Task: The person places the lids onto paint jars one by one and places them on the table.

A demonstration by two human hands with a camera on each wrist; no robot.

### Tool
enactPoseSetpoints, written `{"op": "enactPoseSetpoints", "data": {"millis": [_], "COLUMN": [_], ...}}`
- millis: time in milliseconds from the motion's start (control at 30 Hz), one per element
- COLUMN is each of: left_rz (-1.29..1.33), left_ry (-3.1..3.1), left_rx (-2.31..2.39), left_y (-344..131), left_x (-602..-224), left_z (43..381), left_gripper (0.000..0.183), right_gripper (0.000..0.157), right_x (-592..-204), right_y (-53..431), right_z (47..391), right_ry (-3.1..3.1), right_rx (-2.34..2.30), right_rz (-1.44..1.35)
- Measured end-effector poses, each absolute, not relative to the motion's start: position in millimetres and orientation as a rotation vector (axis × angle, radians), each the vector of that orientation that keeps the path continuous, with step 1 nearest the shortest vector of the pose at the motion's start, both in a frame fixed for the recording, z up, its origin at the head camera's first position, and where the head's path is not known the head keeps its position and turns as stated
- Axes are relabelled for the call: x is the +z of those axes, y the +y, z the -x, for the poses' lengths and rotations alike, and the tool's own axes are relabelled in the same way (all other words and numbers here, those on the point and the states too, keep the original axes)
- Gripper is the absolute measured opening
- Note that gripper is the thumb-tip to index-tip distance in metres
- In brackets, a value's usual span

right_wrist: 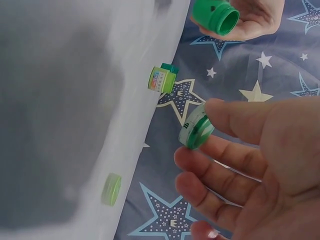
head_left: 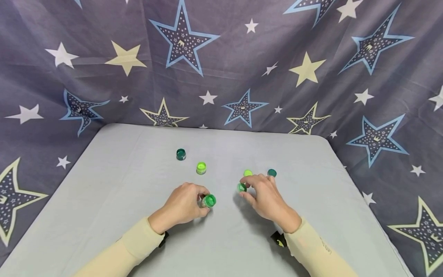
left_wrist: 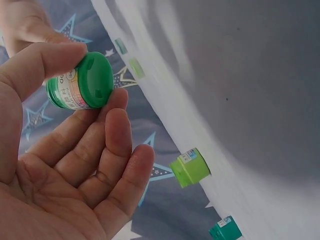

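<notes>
My left hand (head_left: 185, 203) pinches a small green paint jar (head_left: 209, 201) with a paper label between thumb and fingers, its uncovered mouth tilted toward the camera. In the left wrist view the same paint jar (left_wrist: 95, 80) lies between thumb and index finger, the other fingers loosely spread below. To the right, my right hand (head_left: 264, 196) pinches a round green lid (head_left: 242, 187) by its edge. That lid (right_wrist: 196, 129) is apart from the jar, just above the table. Nearest the right hand are a light green lid (head_left: 247, 173) and a dark green lid (head_left: 272, 172).
An uncovered light green paint jar (head_left: 201, 168) stands beyond my left hand, with an uncovered dark green paint jar (head_left: 181, 154) farther back and left. The pale-covered table (head_left: 138, 161) ends at a star-patterned curtain (head_left: 221, 77) behind and at both sides.
</notes>
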State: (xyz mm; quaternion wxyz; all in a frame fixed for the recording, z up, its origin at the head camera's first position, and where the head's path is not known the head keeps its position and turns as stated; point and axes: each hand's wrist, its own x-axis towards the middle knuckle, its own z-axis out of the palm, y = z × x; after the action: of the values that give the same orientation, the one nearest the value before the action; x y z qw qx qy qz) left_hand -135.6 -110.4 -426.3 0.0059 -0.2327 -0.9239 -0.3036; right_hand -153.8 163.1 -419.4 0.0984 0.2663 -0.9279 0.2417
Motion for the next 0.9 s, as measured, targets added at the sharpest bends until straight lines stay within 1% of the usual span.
{"op": "enactPoseSetpoints", "data": {"millis": [467, 900], "left_rz": [0.751, 0.784], "left_ry": [-2.884, -2.884], "left_rx": [-0.956, -0.972], "left_y": [-104, -98], "left_x": [-431, -431], "left_z": [136, 137], "left_gripper": [0.021, 0.022], "right_gripper": [0.023, 0.022], "right_x": [-423, -422], "right_y": [156, 151], "right_z": [144, 138], "right_ry": [-2.766, -2.77], "right_rx": [0.744, 0.802], "right_rz": [-0.832, -0.855]}}
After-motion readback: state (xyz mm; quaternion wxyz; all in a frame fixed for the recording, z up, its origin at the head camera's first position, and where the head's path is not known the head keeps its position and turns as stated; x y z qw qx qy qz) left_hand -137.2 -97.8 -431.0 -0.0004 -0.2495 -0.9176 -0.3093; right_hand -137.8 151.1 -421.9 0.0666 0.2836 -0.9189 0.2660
